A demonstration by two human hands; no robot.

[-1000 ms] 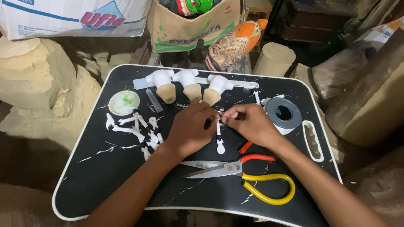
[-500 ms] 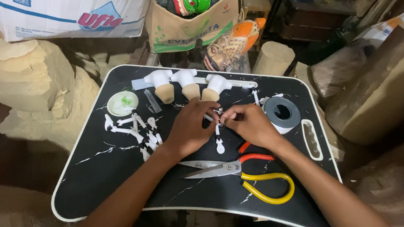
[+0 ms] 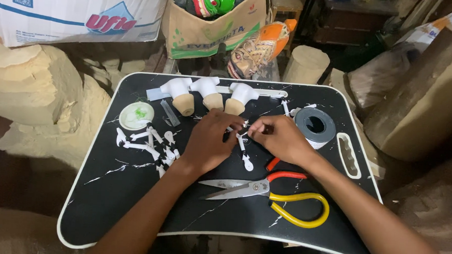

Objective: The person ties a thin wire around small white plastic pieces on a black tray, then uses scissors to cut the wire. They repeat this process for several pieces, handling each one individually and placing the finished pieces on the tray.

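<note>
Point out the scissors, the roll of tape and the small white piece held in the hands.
scissors point(image 3: 243, 187): head view, on the pivot by the blades.
roll of tape point(image 3: 328, 127): head view, on its grey rim.
small white piece point(image 3: 246, 159): head view, on its lower end.

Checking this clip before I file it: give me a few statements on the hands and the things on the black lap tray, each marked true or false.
1. Both hands, left hand and right hand, meet over a small white stick-like piece. True.
2. The scissors with one red and one yellow handle loop lie on the black lap tray with white rim, untouched. True.
3. The grey roll of tape sits left of the left hand. False: it lies beside the right hand.
4. Three white pieces with tan bases stand along the tray's far edge. True.
5. The right hand holds the scissors. False: they lie nearer the person, free.
</note>
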